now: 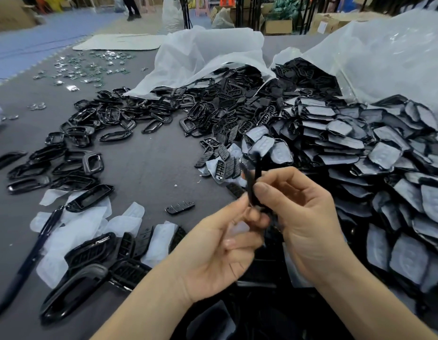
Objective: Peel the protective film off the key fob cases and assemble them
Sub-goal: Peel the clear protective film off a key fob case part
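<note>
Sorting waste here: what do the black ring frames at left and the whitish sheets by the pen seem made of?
Black ring frames: likely moulded plastic, glossy, with bright highlights along edges. Whitish peeled sheets: probably thin plastic film, frosted, translucent, lying limp.

Lighting even and diffuse, from overhead, moderately bright. Shadows on the grey mat (144, 168) are soft and faint. Small white highlights sit on the glossy black frames (73, 285). The pale plastic bags (384, 57) verge on glare. Motion blur smears the fingers (240, 207) of the left hand (213, 244) and the black case part (251, 185) pinched by the right hand (303, 217). Wide-angle bending at the edges. Background soft.
</note>
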`<state>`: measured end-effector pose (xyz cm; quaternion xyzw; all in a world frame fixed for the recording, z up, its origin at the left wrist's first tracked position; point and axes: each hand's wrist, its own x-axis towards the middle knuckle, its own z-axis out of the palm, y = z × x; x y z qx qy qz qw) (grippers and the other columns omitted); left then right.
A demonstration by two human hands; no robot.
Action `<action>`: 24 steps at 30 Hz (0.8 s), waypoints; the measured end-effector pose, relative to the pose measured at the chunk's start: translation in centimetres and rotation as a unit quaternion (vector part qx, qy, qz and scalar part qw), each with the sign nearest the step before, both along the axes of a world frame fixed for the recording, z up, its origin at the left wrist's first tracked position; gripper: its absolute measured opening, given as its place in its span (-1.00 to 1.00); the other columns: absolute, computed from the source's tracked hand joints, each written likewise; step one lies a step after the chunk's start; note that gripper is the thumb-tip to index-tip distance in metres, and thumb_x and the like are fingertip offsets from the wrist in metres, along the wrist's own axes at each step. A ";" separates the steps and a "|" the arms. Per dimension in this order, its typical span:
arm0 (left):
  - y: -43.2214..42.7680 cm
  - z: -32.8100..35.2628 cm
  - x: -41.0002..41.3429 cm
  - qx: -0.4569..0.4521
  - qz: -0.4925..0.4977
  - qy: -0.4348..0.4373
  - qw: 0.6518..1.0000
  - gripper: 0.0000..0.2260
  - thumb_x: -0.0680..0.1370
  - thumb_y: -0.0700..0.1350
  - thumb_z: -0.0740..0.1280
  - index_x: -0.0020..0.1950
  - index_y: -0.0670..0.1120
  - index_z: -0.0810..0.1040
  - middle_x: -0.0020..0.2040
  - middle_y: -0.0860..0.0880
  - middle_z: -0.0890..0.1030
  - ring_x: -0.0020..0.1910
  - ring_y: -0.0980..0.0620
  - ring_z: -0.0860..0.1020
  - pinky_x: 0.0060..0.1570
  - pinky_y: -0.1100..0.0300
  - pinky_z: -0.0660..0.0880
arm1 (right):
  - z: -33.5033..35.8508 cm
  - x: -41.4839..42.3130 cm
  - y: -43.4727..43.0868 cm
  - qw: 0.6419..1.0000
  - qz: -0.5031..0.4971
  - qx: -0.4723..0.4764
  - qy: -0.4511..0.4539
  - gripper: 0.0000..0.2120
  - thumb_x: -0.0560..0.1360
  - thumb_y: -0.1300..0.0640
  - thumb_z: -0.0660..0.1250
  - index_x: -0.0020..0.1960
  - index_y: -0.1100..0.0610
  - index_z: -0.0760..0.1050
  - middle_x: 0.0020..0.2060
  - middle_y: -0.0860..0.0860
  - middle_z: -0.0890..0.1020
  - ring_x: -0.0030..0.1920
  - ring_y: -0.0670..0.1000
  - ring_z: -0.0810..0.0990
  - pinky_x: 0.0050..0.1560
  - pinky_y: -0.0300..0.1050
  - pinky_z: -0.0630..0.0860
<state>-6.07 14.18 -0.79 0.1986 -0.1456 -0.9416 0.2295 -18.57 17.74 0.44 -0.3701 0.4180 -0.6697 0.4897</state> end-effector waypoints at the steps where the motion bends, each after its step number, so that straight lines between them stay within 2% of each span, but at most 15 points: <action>1: 0.3 0.0 -0.2 -0.051 0.001 -0.053 0.997 -0.82 0.40 -0.11 0.45 -0.32 -0.18 0.56 -0.30 -0.05 0.51 -0.63 0.21 0.28 -0.70 0.42 0.18 | 0.1 -0.1 0.0 1.000 0.003 0.002 0.002 -0.84 0.28 0.22 0.52 -0.30 0.03 0.57 -0.36 0.01 0.57 -0.42 -0.04 0.46 -0.47 -0.28 0.39; 4: 0.8 0.2 -0.7 -0.206 0.060 -0.187 0.959 -0.82 0.45 -0.18 0.33 -0.36 -0.08 0.57 -0.39 -0.01 0.52 -0.64 0.22 0.24 -0.68 0.42 0.14 | 0.4 -0.2 -0.1 0.999 0.027 -0.003 0.021 -0.79 0.29 0.26 0.44 -0.32 -0.03 0.51 -0.31 0.00 0.62 -0.38 -0.03 0.54 -0.45 -0.23 0.47; 6: 0.5 0.1 -0.4 -0.333 0.148 -0.253 0.896 -0.86 0.51 -0.27 0.34 -0.21 -0.06 0.57 -0.44 0.06 0.49 -0.61 0.21 0.26 -0.63 0.40 0.18 | 0.4 -0.2 -0.1 0.996 0.004 -0.010 0.091 -0.70 0.32 0.33 0.47 -0.30 -0.06 0.50 -0.26 0.09 0.66 -0.28 0.04 0.61 -0.27 -0.09 0.58; 8: 0.2 0.0 0.0 -0.426 0.197 -0.273 0.839 -0.87 0.46 -0.25 0.37 -0.06 -0.05 0.54 -0.41 0.09 0.49 -0.57 0.20 0.31 -0.55 0.40 0.26 | 0.2 -0.3 -0.1 0.991 -0.033 -0.010 0.133 -0.66 0.37 0.38 0.46 -0.25 -0.06 0.51 -0.28 0.06 0.66 -0.25 -0.01 0.62 -0.18 -0.13 0.59; 11: -0.1 0.0 0.6 -0.453 0.193 -0.230 0.839 -0.71 0.39 -0.26 0.23 0.04 -0.03 0.57 -0.37 0.12 0.46 -0.53 0.16 0.31 -0.48 0.43 0.33 | -0.2 -0.6 -0.3 0.988 -0.060 0.002 0.143 -0.70 0.38 0.38 0.44 -0.18 -0.01 0.51 -0.28 -0.01 0.65 -0.24 -0.10 0.62 -0.17 -0.21 0.57; 12: -0.1 0.0 0.5 -0.473 0.193 -0.234 0.827 -0.72 0.42 -0.24 0.22 0.06 -0.03 0.57 -0.39 0.16 0.45 -0.52 0.19 0.34 -0.45 0.45 0.35 | -0.3 -0.7 -0.3 0.987 -0.061 0.005 0.148 -0.71 0.38 0.38 0.44 -0.15 0.00 0.52 -0.27 0.00 0.65 -0.24 -0.10 0.62 -0.16 -0.21 0.58; 14: -0.1 -0.4 0.4 -0.512 0.211 -0.290 0.780 -0.81 0.48 -0.15 0.27 0.05 0.01 0.59 -0.41 0.19 0.47 -0.49 0.25 0.41 -0.42 0.43 0.33 | -0.4 -0.8 -0.3 0.986 -0.046 0.011 0.160 -0.70 0.37 0.38 0.45 -0.10 0.02 0.52 -0.26 0.02 0.66 -0.24 -0.09 0.63 -0.17 -0.24 0.57; 17: -0.5 -1.1 0.3 -0.535 0.238 -0.368 0.722 -0.89 0.51 -0.05 0.31 -0.06 0.03 0.64 -0.41 0.17 0.52 -0.46 0.24 0.40 -0.39 0.35 0.32 | -0.5 -0.7 -0.4 0.988 -0.012 0.031 0.153 -0.71 0.31 0.34 0.50 -0.10 0.03 0.54 -0.31 0.00 0.65 -0.26 -0.09 0.62 -0.20 -0.31 0.53; 20: -0.6 -1.3 0.4 -0.568 0.257 -0.417 0.661 -0.87 0.49 0.00 0.29 -0.19 0.06 0.61 -0.40 0.09 0.56 -0.41 0.19 0.41 -0.35 0.23 0.37 | -0.3 -0.7 -0.4 0.994 0.021 0.068 0.082 -0.71 0.13 0.12 0.52 -0.17 0.00 0.59 -0.34 0.00 0.65 -0.28 -0.07 0.63 -0.22 -0.30 0.54; 22: -0.6 -1.2 0.5 -0.571 0.273 -0.418 0.651 -0.88 0.49 0.01 0.30 -0.21 0.06 0.60 -0.38 0.00 0.56 -0.40 0.17 0.41 -0.35 0.21 0.37 | -0.2 -0.8 -0.4 0.995 0.043 0.084 0.036 -0.67 0.08 0.10 0.51 -0.17 0.03 0.59 -0.34 0.00 0.64 -0.28 -0.06 0.64 -0.25 -0.27 0.57; 24: -0.6 -1.1 0.5 -0.560 0.280 -0.421 0.656 -0.87 0.49 0.01 0.31 -0.22 0.04 0.60 -0.42 0.00 0.51 -0.43 0.15 0.38 -0.39 0.22 0.33 | 0.0 -1.0 -0.4 0.993 0.063 0.089 0.037 -0.64 0.09 0.14 0.49 -0.13 0.08 0.57 -0.33 -0.01 0.64 -0.28 -0.06 0.64 -0.25 -0.24 0.59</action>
